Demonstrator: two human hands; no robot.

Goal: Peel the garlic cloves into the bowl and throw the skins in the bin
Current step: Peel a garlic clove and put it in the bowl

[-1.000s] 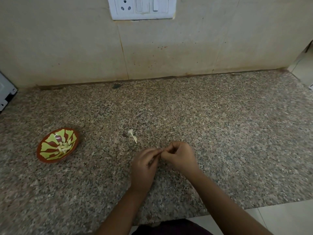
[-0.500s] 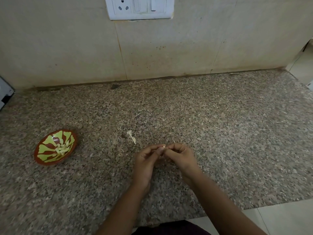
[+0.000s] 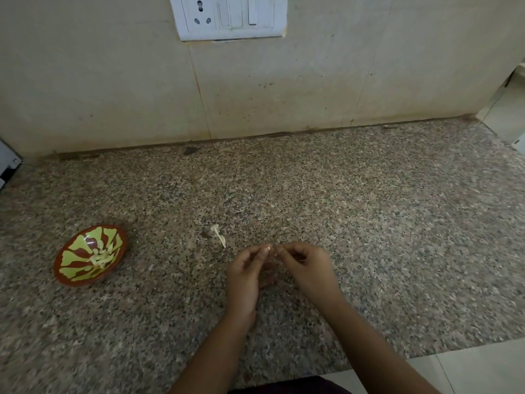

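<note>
A small pale garlic clove shows between the fingertips of both hands over the granite counter. My left hand pinches it from the left and my right hand pinches at it from the right, fingers curled. Most of the clove is hidden by the fingers. A red bowl with a green leaf pattern sits at the left and holds several peeled cloves. A garlic stem with skin lies on the counter just left of and behind my hands.
A tiled wall with a white socket plate rises behind the counter. A dark speck lies by the wall joint. A white appliance corner shows at far left. The counter's front edge runs at lower right, with floor tiles beyond.
My hands have opened up slightly, so the clove's pale tip now shows between the fingertips. The view has tilted down a little. The bowl and the stem have not moved.
</note>
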